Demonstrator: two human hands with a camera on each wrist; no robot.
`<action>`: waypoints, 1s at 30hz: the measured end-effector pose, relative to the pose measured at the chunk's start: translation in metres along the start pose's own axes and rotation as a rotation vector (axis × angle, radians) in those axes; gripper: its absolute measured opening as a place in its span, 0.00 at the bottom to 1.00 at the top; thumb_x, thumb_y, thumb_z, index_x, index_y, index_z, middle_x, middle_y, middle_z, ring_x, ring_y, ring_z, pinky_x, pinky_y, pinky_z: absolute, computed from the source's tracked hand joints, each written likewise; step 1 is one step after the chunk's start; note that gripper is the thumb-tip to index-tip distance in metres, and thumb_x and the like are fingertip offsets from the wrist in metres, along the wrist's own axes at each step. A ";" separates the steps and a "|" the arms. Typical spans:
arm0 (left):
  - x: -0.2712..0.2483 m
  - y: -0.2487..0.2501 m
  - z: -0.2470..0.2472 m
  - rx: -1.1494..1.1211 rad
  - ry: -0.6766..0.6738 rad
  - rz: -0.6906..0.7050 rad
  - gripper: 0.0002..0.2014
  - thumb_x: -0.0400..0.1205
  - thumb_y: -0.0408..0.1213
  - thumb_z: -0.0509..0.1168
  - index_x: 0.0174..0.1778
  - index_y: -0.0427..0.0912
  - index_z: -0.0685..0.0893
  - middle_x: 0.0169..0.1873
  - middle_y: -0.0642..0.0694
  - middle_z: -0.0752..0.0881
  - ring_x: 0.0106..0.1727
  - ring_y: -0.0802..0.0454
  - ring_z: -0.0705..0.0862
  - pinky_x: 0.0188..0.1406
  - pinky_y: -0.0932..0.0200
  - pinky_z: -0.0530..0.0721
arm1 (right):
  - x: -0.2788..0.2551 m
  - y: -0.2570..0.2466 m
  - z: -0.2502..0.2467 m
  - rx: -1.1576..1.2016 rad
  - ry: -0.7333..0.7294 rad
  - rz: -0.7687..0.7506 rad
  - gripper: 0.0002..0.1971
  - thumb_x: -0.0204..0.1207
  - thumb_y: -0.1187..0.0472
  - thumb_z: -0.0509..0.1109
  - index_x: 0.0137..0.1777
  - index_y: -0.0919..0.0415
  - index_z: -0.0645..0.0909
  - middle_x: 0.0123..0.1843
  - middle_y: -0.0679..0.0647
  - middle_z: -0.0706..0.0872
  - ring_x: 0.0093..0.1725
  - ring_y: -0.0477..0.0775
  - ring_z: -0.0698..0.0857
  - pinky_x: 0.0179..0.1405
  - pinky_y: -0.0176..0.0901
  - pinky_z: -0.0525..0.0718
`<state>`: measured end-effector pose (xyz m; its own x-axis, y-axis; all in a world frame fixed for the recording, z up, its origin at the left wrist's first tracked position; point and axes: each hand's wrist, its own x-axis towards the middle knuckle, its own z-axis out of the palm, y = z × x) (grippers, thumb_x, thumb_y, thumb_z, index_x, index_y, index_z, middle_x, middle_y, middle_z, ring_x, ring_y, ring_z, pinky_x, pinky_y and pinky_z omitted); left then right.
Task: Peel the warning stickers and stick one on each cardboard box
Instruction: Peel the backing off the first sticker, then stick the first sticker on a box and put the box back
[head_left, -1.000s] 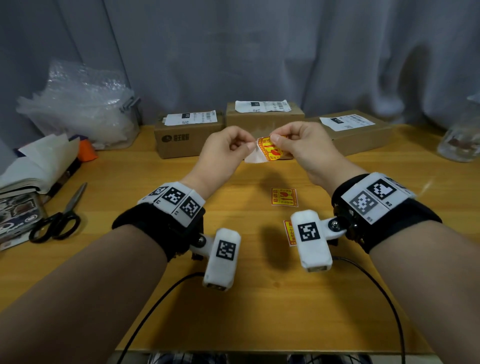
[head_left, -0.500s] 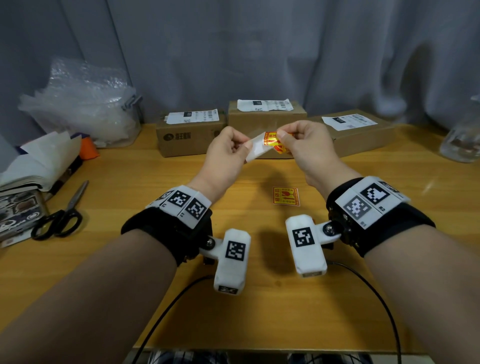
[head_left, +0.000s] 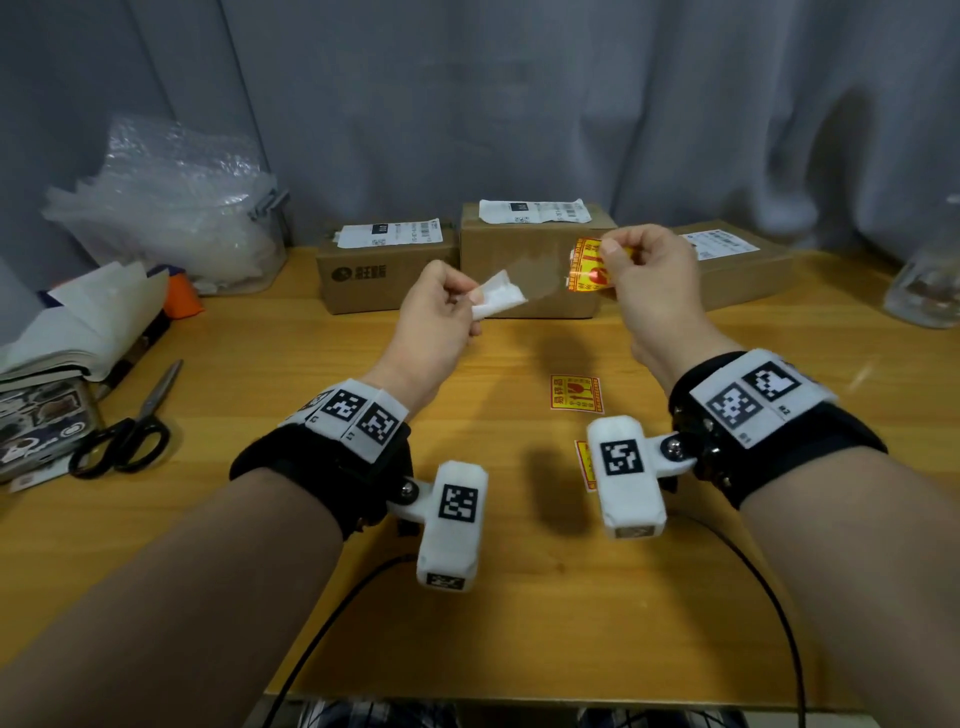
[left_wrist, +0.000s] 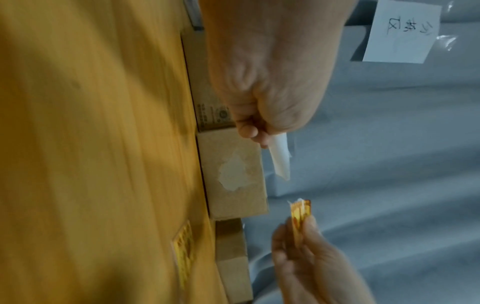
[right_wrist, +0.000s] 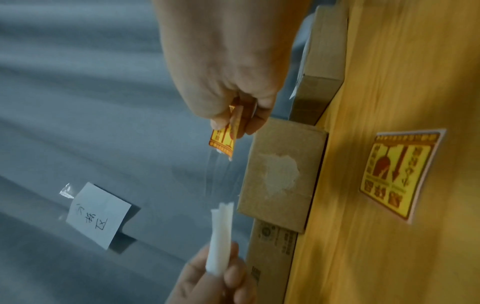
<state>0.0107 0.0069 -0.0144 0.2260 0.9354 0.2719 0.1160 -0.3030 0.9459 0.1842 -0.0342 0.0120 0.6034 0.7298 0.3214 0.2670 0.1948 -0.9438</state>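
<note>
A clear bin (head_left: 244, 244) held plastic wrap (head_left: 171, 208); the right hand (head_left: 649, 283) pinched the peeled sticker (head_left: 589, 265), the left hand (head_left: 436, 317) its white backing (head_left: 498, 299).

At far left we see black scissors (head_left: 122, 439) on the table (head_left: 260, 364), bubble wrap (head_left: 171, 208) behind, a grey curtain (head_left: 519, 104) beyond

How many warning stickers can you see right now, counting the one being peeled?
3. One warning sticker is pinched in the right hand. A second lies flat on the table. A third lies nearer, mostly hidden behind the right wrist camera; others may be hidden.
</note>
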 end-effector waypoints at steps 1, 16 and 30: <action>0.000 -0.001 -0.003 0.025 -0.015 -0.006 0.09 0.83 0.28 0.59 0.41 0.47 0.75 0.47 0.40 0.80 0.32 0.57 0.78 0.32 0.65 0.79 | 0.002 0.000 -0.003 -0.004 -0.022 -0.005 0.08 0.80 0.62 0.67 0.40 0.49 0.79 0.47 0.53 0.86 0.48 0.51 0.86 0.53 0.48 0.87; 0.000 -0.004 0.009 0.639 -0.497 -0.045 0.11 0.81 0.37 0.65 0.57 0.39 0.87 0.51 0.43 0.88 0.50 0.50 0.82 0.50 0.60 0.76 | -0.008 -0.004 -0.010 -0.195 -0.454 -0.070 0.10 0.75 0.70 0.71 0.50 0.55 0.77 0.44 0.52 0.83 0.43 0.50 0.84 0.40 0.37 0.84; -0.001 0.017 0.020 0.257 -0.316 0.009 0.05 0.76 0.33 0.69 0.43 0.34 0.87 0.35 0.50 0.85 0.36 0.60 0.79 0.42 0.66 0.77 | -0.011 -0.002 -0.008 -0.222 -0.496 -0.099 0.12 0.74 0.70 0.72 0.47 0.53 0.76 0.40 0.50 0.81 0.39 0.47 0.81 0.40 0.41 0.84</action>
<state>0.0318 -0.0032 -0.0020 0.5095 0.8426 0.1746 0.3419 -0.3844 0.8575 0.1828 -0.0481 0.0107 0.1553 0.9467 0.2821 0.4885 0.1746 -0.8549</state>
